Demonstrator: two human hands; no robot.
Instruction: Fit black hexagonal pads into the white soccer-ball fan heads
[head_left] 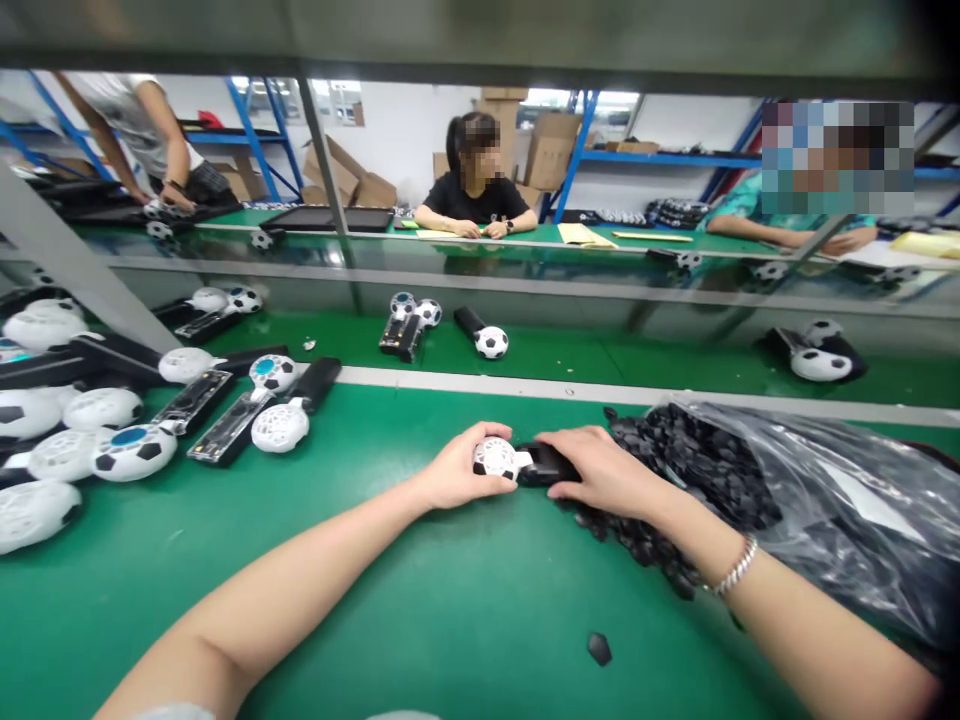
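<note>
Between my hands is a handheld device with a round white-and-black football-patterned head (495,457) and a black handle (547,465). My left hand (463,468) wraps the round head from the left, thumb in front and fingers behind. The black handle is gripped by my right hand (600,470), fingers on the far side and thumb on the near side. Just right of that hand, small black pentagon pieces (697,465) spill in a heap from a clear plastic bag (847,490). One loose black pentagon piece (600,648) lies nearer to me.
Several similar football-headed devices (281,425) are piled at the left of the green table (337,560). Beyond a pale strip (450,382), more devices (491,342) rest on a green belt (600,360). A slanted metal post (90,260) stands at left. Several people sit or stand opposite.
</note>
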